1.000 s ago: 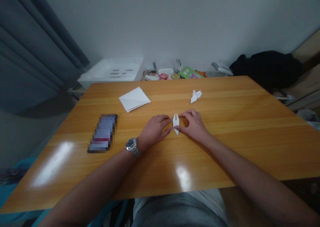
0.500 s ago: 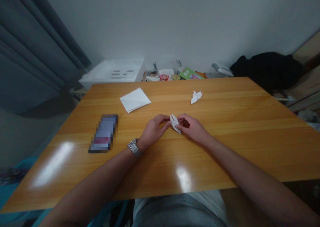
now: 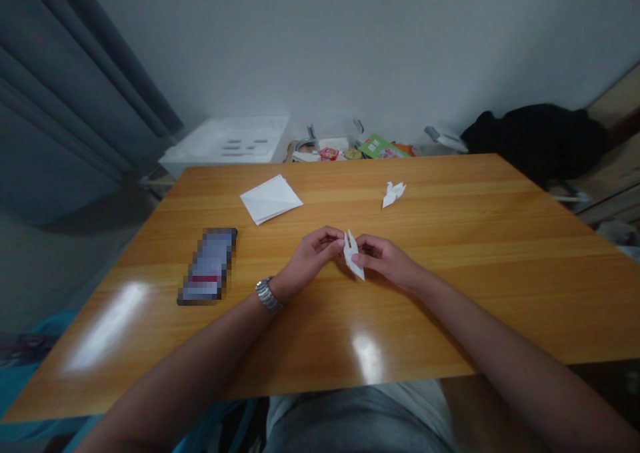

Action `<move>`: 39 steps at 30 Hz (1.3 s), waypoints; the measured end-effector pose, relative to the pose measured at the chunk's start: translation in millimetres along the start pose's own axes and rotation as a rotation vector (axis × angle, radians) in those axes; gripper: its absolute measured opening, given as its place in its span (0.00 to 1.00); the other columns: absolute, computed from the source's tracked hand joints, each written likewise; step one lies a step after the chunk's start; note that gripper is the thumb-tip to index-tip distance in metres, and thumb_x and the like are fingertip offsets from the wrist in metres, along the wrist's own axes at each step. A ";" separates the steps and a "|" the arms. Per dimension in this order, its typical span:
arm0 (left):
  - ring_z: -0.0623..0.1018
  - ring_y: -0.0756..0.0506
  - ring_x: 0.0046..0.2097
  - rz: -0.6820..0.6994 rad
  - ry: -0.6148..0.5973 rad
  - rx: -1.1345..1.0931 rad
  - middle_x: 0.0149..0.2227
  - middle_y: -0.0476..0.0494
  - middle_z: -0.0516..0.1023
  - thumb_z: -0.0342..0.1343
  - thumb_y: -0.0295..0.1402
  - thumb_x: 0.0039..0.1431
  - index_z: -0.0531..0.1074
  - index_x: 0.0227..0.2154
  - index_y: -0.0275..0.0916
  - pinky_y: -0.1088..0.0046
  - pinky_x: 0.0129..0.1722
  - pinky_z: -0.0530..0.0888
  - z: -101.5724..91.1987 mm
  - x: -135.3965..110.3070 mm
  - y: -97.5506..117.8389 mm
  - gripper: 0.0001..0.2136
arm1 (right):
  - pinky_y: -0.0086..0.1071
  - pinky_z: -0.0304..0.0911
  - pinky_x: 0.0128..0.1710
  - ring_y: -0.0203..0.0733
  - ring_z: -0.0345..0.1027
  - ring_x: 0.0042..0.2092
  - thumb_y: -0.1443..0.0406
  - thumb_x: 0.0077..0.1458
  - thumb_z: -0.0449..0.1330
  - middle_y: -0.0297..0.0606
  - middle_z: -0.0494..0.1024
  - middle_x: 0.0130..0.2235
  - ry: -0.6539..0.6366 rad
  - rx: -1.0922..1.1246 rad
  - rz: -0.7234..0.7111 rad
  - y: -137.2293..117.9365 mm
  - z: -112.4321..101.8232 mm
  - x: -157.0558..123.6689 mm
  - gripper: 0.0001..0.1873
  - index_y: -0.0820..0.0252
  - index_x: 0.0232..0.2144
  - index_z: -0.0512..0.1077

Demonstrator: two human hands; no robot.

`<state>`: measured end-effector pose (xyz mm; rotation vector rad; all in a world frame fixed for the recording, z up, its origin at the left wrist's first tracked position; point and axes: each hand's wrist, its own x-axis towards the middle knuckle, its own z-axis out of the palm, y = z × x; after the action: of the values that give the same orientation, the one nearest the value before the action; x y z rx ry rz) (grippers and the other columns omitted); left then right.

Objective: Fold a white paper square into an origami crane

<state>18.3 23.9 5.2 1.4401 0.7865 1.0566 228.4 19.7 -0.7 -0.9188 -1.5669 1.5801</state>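
Between my hands, above the wooden table (image 3: 320, 333), is a small piece of folded white paper (image 3: 354, 260) with two narrow points at its top and one point at its bottom. My right hand (image 3: 387, 260) pinches it from the right, thumb across its front face. From the left, the thumb and fingers of my left hand (image 3: 317, 250) close on its upper left edge. A silver watch (image 3: 269, 295) circles my left wrist. Farther back on the right stands a finished white paper crane (image 3: 393, 194).
Several white paper sheets (image 3: 271, 200) lie stacked at the back left. A phone (image 3: 209, 266) with a blurred screen rests left of my hands. Beyond the far edge are a white foam tray (image 3: 230, 136), a green packet (image 3: 380, 148) and a black cloth heap (image 3: 535, 140).
The folded paper has come slightly nearer to me and stands more upright. My right hand has shifted down a little with it; more of the paper's front shows.
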 end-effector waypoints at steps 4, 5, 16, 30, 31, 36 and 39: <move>0.77 0.46 0.44 0.003 0.009 -0.051 0.43 0.41 0.79 0.62 0.40 0.61 0.74 0.41 0.36 0.70 0.46 0.73 0.4 0.0 -1.6 0.12 | 0.33 0.61 0.39 0.39 0.67 0.36 0.54 0.52 0.69 0.35 0.75 0.34 -0.005 0.036 0.037 -1.7 1.2 -1.2 0.17 0.60 0.36 0.74; 0.77 0.46 0.44 0.004 0.008 -0.061 0.43 0.41 0.79 0.63 0.39 0.61 0.74 0.41 0.36 0.70 0.46 0.73 0.7 0.1 -1.7 0.12 | 0.33 0.60 0.38 0.39 0.66 0.35 0.54 0.51 0.69 0.34 0.75 0.34 -0.002 0.049 0.044 -1.7 1.3 -1.3 0.16 0.60 0.35 0.74; 0.76 0.48 0.40 -0.002 -0.021 -0.114 0.39 0.44 0.78 0.63 0.37 0.61 0.72 0.38 0.37 0.72 0.43 0.72 1.2 -0.3 -0.7 0.10 | 0.28 0.58 0.30 0.34 0.66 0.29 0.57 0.55 0.67 0.31 0.74 0.29 -0.055 0.161 0.080 3.8 0.2 -3.0 0.13 0.60 0.35 0.72; 0.77 0.48 0.40 -0.013 -0.021 -0.131 0.39 0.43 0.77 0.64 0.39 0.61 0.71 0.39 0.37 0.71 0.42 0.72 2.5 -0.9 -5.0 0.12 | 0.32 0.69 0.32 0.37 0.73 0.30 0.51 0.54 0.68 0.36 0.78 0.30 -0.024 0.180 0.105 -2.7 7.9 -3.9 0.19 0.60 0.35 0.73; 0.77 0.47 0.40 -0.015 -0.025 -0.135 0.39 0.43 0.77 0.64 0.39 0.61 0.71 0.39 0.36 0.71 0.42 0.72 2.8 -0.8 -4.6 0.12 | 0.32 0.69 0.31 0.37 0.73 0.30 0.51 0.55 0.68 0.36 0.78 0.30 -0.023 0.180 0.107 -1.9 7.7 -3.8 0.19 0.61 0.35 0.73; 0.77 0.48 0.40 -0.019 -0.030 -0.152 0.39 0.44 0.78 0.65 0.38 0.60 0.72 0.38 0.36 0.71 0.43 0.72 3.0 -0.5 -2.5 0.11 | 0.31 0.69 0.31 0.35 0.72 0.29 0.52 0.55 0.67 0.35 0.77 0.31 -0.030 0.186 0.102 -2.0 6.9 -4.0 0.18 0.61 0.35 0.73; 0.76 0.49 0.38 -0.036 -0.028 -0.155 0.37 0.45 0.78 0.64 0.37 0.60 0.72 0.36 0.36 0.72 0.42 0.72 2.3 0.2 -3.0 0.10 | 0.30 0.69 0.31 0.36 0.72 0.30 0.52 0.55 0.68 0.36 0.77 0.31 -0.036 0.183 0.104 -3.5 6.4 -4.0 0.19 0.61 0.35 0.72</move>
<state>20.8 23.6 2.3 1.3025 0.6929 1.0451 224.8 13.1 2.8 -0.8869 -1.3906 1.7889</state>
